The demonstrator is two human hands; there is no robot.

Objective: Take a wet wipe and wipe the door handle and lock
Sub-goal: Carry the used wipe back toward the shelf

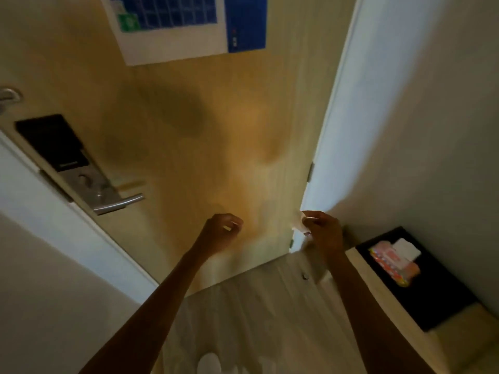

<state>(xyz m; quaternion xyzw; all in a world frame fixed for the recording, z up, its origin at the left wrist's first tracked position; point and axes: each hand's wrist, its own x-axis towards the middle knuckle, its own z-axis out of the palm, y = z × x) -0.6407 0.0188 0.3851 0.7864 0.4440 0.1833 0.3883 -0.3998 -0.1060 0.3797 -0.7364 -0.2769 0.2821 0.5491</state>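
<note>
Both your arms reach forward in front of the wooden door (pixel 189 147). Your right hand (pixel 321 228) pinches a small white wet wipe (pixel 302 224) between thumb and fingers, near the hinge side of the door. Your left hand (pixel 225 228) is loosely curled and holds nothing. The door handle (pixel 121 203) and the dark lock (pixel 54 143) above it are well apart from both hands, to the left. The wipe pack (pixel 394 261), seemingly open though it is blurred, lies on a black surface (pixel 442 300) at the right.
</note>
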